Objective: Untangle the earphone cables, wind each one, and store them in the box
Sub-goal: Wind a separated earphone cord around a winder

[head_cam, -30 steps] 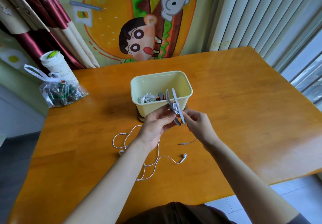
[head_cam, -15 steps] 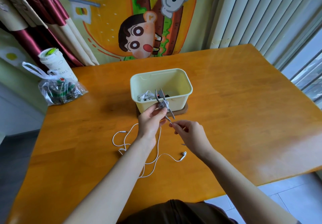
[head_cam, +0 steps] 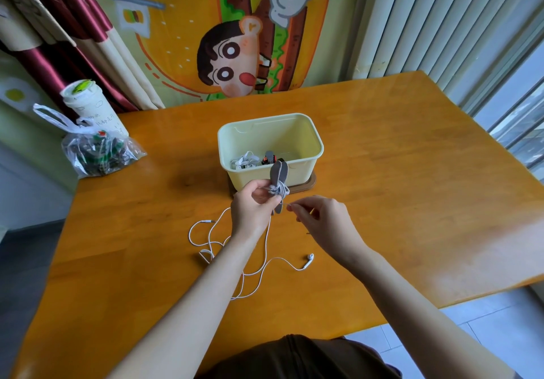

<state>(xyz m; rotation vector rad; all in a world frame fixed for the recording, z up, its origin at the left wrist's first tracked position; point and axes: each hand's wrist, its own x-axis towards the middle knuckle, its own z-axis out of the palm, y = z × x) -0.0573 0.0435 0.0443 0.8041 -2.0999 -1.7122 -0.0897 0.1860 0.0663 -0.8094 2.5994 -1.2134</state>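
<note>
- Your left hand point(head_cam: 254, 205) grips the grey earphone bundle point(head_cam: 278, 178) at its waist, fingers curled round it. This keeps the thin turns wound there from slackening.
- Your right hand point(head_cam: 321, 216) sits just beside it, thumb and forefinger pinching the bundle's thin loose tail point(head_cam: 288, 204). That looks like the last bit to wrap or tuck.
- You hold the bundle in the air just in front of the pale yellow plastic box point(head_cam: 319, 146), which puts it near for dropping in.
- The box stands on a brown base point(head_cam: 312, 182) and already holds a wound white earphone coil point(head_cam: 244, 160) and a dark item I can't identify.
- A loose white earphone cable point(head_cam: 266, 266) sprawls on the orange wooden table point(head_cam: 412, 172) under your left wrist, so it is probably next.
- Keep the tail taut, or the turns may spring open.
</note>
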